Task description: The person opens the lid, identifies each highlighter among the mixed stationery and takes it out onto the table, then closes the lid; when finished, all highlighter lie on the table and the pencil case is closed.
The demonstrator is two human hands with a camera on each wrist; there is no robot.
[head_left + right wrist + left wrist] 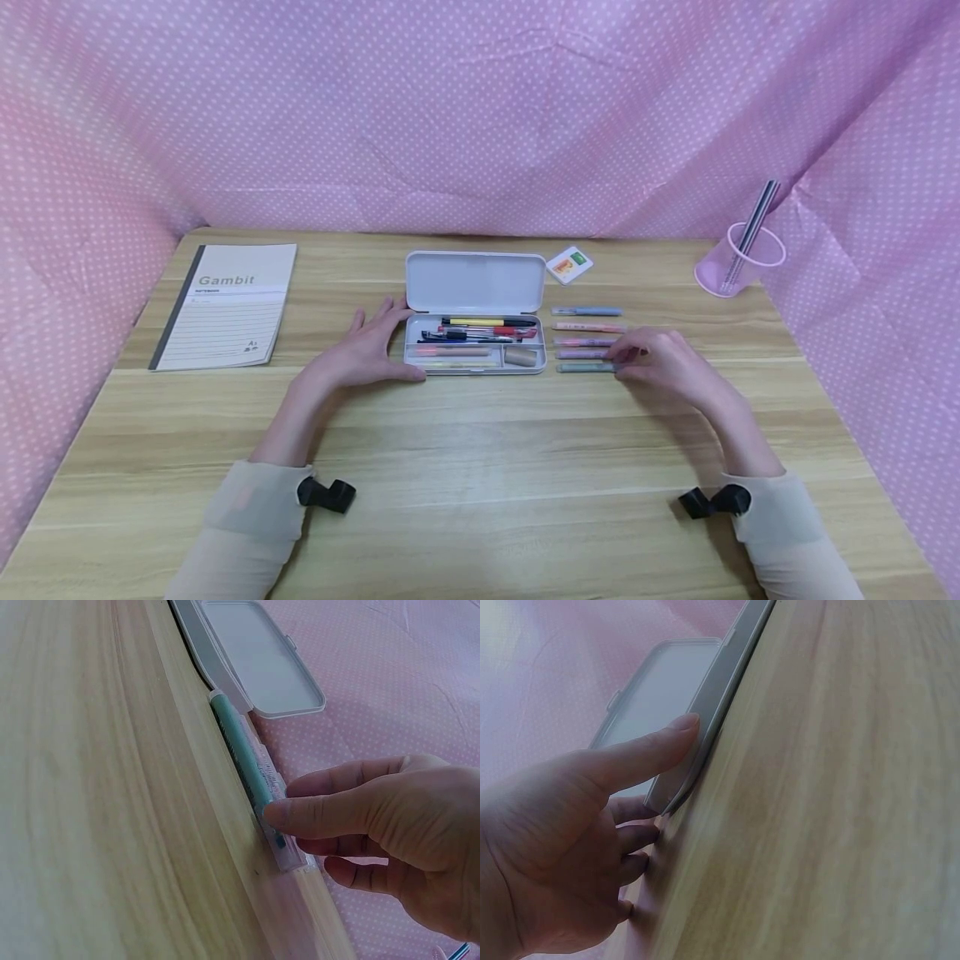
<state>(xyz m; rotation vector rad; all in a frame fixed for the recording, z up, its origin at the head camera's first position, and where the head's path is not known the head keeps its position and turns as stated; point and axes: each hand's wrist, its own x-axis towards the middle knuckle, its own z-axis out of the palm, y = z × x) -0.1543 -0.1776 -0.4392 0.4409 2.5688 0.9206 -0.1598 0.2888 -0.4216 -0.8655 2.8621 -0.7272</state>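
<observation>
A grey pencil case [475, 372] lies with its lid [474, 282] swung back. My left hand [360, 350] holds its left end, thumb on the front wall and fingers spread around the back corner. Inside are several pens [487, 322], two slim markers [452, 352] and a grey-brown block [520, 357]. To the right of the case, my right hand [667, 367] pinches the right end of a green marker [585, 367] between thumb and fingers. The marker lies flat, nearest the front of a row. Just behind it are purple markers [581, 355], then a peach marker [588, 327] and a blue marker [588, 312].
A notebook [225, 317] lies at the left of the wooden table [480, 483]. Behind the case's right corner sits a small white card-like item [570, 265] with coloured pictures. At the back right stands a pink mesh cup [723, 262] holding striped pencils [759, 217]. Pink dotted cloth [480, 125] surrounds the table.
</observation>
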